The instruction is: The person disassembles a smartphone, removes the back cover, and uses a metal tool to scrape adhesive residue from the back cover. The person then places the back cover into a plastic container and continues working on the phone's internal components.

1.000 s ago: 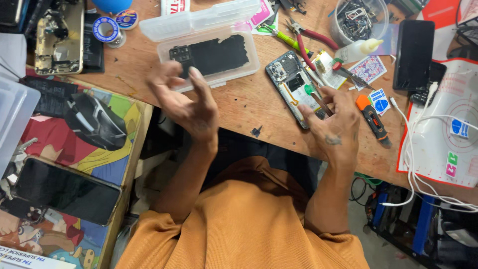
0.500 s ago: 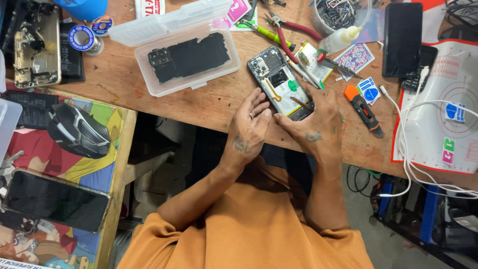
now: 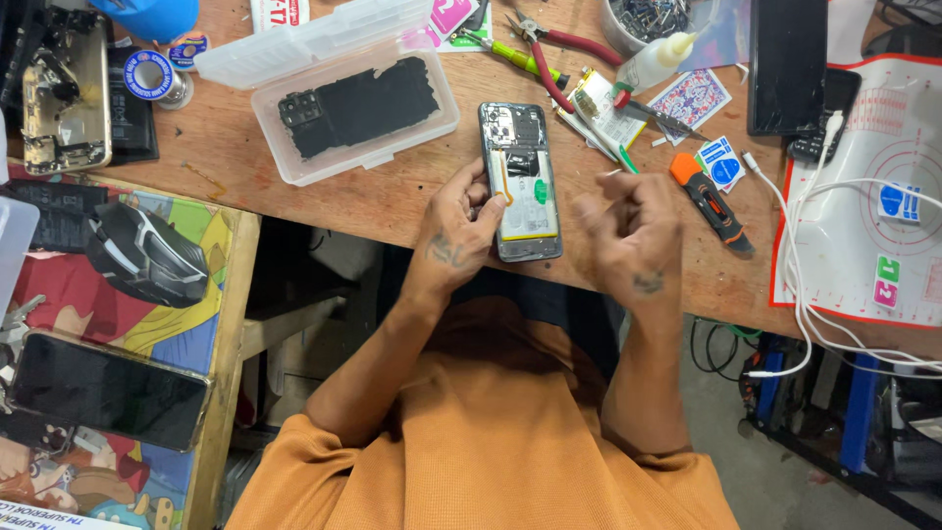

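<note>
- Opened smartphone (image 3: 521,183), back cover off, lies flat near the front edge of the wooden desk (image 3: 324,201), camera end pointing away from the person.
- Left hand (image 3: 458,234) grips the phone's left edge, fingers clamped on it.
- Right hand (image 3: 628,231) just right of the phone, not touching it; fingers curled loosely, holding nothing I can make out.
- Orange-and-black screwdriver (image 3: 710,201) right of that hand.
- Clear plastic box (image 3: 355,118) with a black phone part inside, up-left.
- Red-handled pliers (image 3: 554,54) behind the phone.
</note>
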